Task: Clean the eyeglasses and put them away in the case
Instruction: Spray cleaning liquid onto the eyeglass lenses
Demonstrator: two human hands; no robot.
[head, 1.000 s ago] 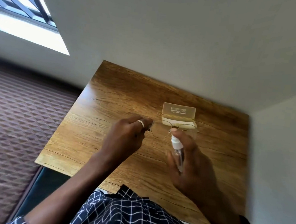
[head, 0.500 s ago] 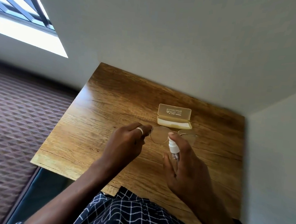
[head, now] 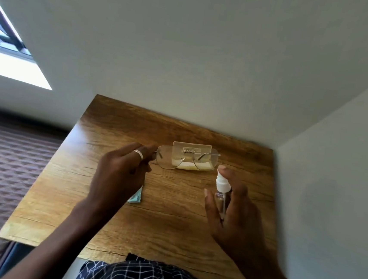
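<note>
Eyeglasses (head: 176, 160) held up by left hand (head: 119, 173) at their left end, in front of open case (head: 192, 149) on far bench (head: 115, 137). Right hand (head: 237, 209) grips spray bottle (head: 222, 190). Wood-grain bench in white wall (head: 209, 51) corner; window (head: 5, 45) far left.

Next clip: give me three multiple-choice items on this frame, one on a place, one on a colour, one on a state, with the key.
1. Where is the open beige glasses case?
A. At the far side of the wooden table
B. On the floor
C. In the person's lap

2. What colour is the cap of the small clear spray bottle?
A. Red
B. White
C. Black

3. How are the thin metal-framed eyeglasses kept?
A. Shut in the case
B. Lying alone on the table
C. Held at one end by the left hand

Key: 1 A, the case sits beyond both hands, near the wall. 2 B, the cap under the right hand forefinger is white. 3 C, the left fingers pinch the frame's end.
</note>
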